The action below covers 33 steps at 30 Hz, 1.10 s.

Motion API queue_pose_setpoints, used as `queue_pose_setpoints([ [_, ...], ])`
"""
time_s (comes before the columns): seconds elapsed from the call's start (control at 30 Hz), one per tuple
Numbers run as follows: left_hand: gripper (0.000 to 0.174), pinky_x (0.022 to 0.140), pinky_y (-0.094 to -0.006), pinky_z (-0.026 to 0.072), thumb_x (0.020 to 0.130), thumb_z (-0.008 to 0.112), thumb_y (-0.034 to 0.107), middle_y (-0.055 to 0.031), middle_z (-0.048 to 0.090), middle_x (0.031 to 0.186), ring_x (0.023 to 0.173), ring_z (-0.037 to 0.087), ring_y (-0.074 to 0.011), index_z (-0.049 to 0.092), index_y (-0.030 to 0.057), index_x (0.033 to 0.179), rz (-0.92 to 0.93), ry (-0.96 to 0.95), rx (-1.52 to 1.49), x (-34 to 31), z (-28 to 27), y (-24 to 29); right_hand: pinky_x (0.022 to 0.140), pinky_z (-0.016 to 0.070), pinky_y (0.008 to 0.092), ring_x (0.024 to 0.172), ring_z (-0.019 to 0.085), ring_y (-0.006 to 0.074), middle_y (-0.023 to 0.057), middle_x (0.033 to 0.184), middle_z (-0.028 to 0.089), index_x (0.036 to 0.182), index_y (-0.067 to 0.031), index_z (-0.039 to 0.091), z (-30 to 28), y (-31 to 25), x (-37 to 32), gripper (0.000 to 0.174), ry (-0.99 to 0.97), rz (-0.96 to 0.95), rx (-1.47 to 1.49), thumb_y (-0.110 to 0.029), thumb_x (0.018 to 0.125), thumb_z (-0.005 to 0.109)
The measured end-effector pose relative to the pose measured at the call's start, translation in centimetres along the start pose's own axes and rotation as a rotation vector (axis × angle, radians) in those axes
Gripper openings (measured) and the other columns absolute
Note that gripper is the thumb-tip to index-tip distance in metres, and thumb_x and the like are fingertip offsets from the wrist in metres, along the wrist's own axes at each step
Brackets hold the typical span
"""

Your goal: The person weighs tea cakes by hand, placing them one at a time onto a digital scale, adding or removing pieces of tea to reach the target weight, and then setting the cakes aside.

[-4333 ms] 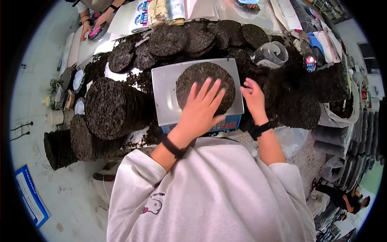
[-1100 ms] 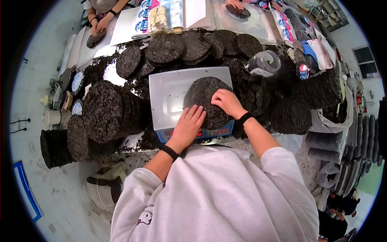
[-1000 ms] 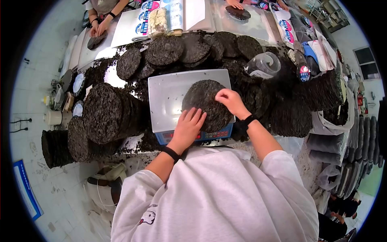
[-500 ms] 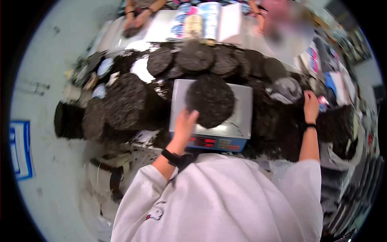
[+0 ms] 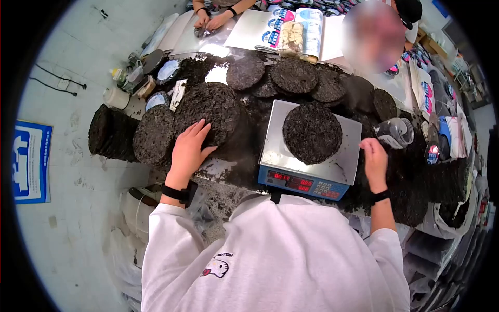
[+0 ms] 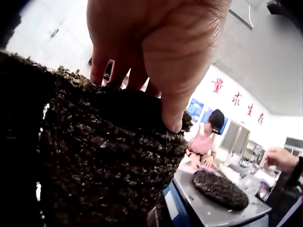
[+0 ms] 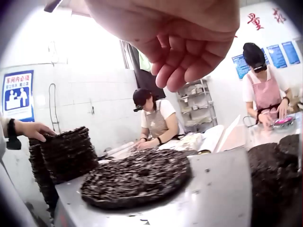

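Note:
A round cake of dried seaweed [image 5: 312, 132] lies flat on the steel pan of a blue electronic scale [image 5: 332, 191], whose display shows red digits. My left hand [image 5: 189, 148] rests on the upper edge of a tall stack of similar cakes [image 5: 215, 101], left of the scale. In the left wrist view, its thumb [image 6: 173, 113] lies over the near edge of the stack, and the fingertips are partly hidden behind the top. My right hand [image 5: 375, 164] hovers beside the scale's right edge, fingers loosely curled and holding nothing, as the right wrist view [image 7: 177, 52] confirms.
More stacks [image 5: 153, 135] stand at the left. A row of loose cakes [image 5: 293, 75] lies behind the scale. A clear plastic jar [image 5: 395, 132] lies tipped at the right, amid dark seaweed scraps. Two people work across the table among printed wrappers [image 5: 273, 31].
Both hands have left the cake, which now lies alone on the scale. My left hand has moved left onto the stack; my right hand moved to the scale's right. The head view has shifted.

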<state>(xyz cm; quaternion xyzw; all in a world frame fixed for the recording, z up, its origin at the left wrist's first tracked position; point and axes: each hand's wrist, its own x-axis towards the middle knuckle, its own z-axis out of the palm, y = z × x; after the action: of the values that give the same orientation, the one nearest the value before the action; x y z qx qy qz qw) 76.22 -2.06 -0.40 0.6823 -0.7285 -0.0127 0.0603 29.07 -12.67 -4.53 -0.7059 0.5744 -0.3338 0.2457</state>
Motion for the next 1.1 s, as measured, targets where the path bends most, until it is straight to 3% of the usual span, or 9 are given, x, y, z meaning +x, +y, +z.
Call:
queue_pose_setpoints([
  [0.17, 0.05, 0.096, -0.0423, 0.0436, 0.072, 0.065, 0.002, -0.016, 0.055, 0.127, 0.117, 0.052, -0.0318, 0.055, 0.0027, 0.121, 0.003, 0.137, 0.062, 0.4, -0.4, 1.3, 0.103, 0.0353, 0.044, 0.124, 0.044, 0.0326, 0.017, 0.133, 0.047, 0.123, -0.0049, 0.053, 6.8, -3.8, -2.0, 0.048, -0.264, -0.399, -0.457, -0.024, 0.08, 0.063],
  [0.4, 0.022, 0.074, -0.0286, 0.0483, 0.088, 0.06, 0.007, -0.014, 0.067, 0.092, 0.08, 0.065, -0.0242, 0.06, -0.0015, 0.108, -0.326, 0.791, -0.506, 3.3, -4.9, 4.5, 0.107, 0.0314, 0.0466, 0.128, 0.04, 0.0316, 0.0159, 0.137, 0.045, 0.129, -0.0063, 0.05, 7.9, -1.2, -6.4, 0.056, -0.327, -0.316, -0.482, -0.027, 0.08, 0.065],
  [0.47, 0.018, 0.07, -0.0287, 0.0471, 0.089, 0.06, 0.008, -0.0098, 0.066, 0.088, 0.073, 0.061, -0.0206, 0.061, -0.0032, 0.103, -0.524, 0.665, -1.332, 4.7, -3.9, 8.5, 0.103, 0.0377, 0.0444, 0.125, 0.046, 0.028, 0.0129, 0.134, 0.049, 0.132, -0.0059, 0.047, 6.5, -0.7, -6.0, 0.051, -0.245, -0.106, -0.14, -0.025, 0.087, 0.06],
  [0.53, 0.017, 0.07, -0.0288, 0.0467, 0.09, 0.059, 0.01, -0.0066, 0.064, 0.089, 0.075, 0.06, -0.0175, 0.06, -0.0029, 0.102, -0.18, 0.376, -0.187, 5.1, 0.7, 10.9, 0.094, 0.0448, 0.0334, 0.114, 0.055, 0.0197, 0.0122, 0.121, 0.059, 0.133, -0.0025, 0.043, 4.8, -3.4, -4.9, 0.044, -0.082, 0.444, 0.943, -0.02, 0.094, 0.053],
  [0.6, 0.021, 0.079, -0.0315, 0.0481, 0.092, 0.054, 0.008, -0.008, 0.062, 0.101, 0.089, 0.06, -0.0185, 0.057, -0.0016, 0.11, -0.617, 0.106, -1.797, 6.8, 3.9, 15.8, 0.089, 0.0469, 0.0294, 0.102, 0.06, 0.0181, 0.0129, 0.113, 0.061, 0.135, -0.0019, 0.04, 3.0, -5.3, -4.1, 0.048, -0.007, 0.464, 1.376, -0.014, 0.091, 0.056],
  [0.67, 0.025, 0.082, -0.0315, 0.0468, 0.091, 0.056, 0.008, -0.0079, 0.062, 0.105, 0.094, 0.059, -0.0178, 0.056, -0.0027, 0.113, -0.623, -0.028, -2.107, 7.4, 8.7, 18.3, 0.085, 0.048, 0.0284, 0.097, 0.06, 0.0165, 0.0122, 0.11, 0.061, 0.136, -0.0016, 0.038, 3.2, -3.6, -2.6, 0.051, -0.046, 0.463, 1.092, -0.013, 0.09, 0.057],
  [0.8, 0.048, 0.092, -0.0317, 0.0427, 0.088, 0.06, 0.009, -0.0147, 0.053, 0.124, 0.108, 0.053, -0.0208, 0.042, -0.0069, 0.13, -0.758, 0.005, -1.671, 6.6, 13.2, 17.7, 0.074, 0.0499, 0.0277, 0.086, 0.061, 0.0149, 0.0104, 0.101, 0.063, 0.136, 0.0007, 0.038, 5.5, 2.5, -2.0, 0.061, -0.129, 0.646, 0.47, -0.012, 0.083, 0.066],
  [0.83, 0.051, 0.096, -0.033, 0.0402, 0.088, 0.06, 0.009, -0.0163, 0.049, 0.13, 0.114, 0.05, -0.0226, 0.039, -0.0068, 0.132, -0.703, 0.074, -1.659, 5.7, 11.8, 17.4, 0.076, 0.0501, 0.0288, 0.087, 0.061, 0.0149, 0.0114, 0.111, 0.061, 0.132, 0.0018, 0.043, 5.6, 5.0, -2.8, 0.061, -0.064, 0.448, 0.154, -0.014, 0.08, 0.07],
  [1.1, 0.051, 0.11, -0.0368, 0.0268, 0.091, 0.051, 0.006, -0.0193, 0.037, 0.142, 0.133, 0.036, -0.0274, 0.034, -0.0056, 0.138, -0.178, 0.348, -1.352, 6.5, 0.7, 14.9, 0.074, 0.0446, 0.022, 0.095, 0.059, 0.0113, 0.0058, 0.114, 0.061, 0.123, -0.0028, 0.054, -8.2, 3.6, -0.3, 0.037, 0.269, 0.25, 0.323, -0.017, 0.089, 0.059],
])
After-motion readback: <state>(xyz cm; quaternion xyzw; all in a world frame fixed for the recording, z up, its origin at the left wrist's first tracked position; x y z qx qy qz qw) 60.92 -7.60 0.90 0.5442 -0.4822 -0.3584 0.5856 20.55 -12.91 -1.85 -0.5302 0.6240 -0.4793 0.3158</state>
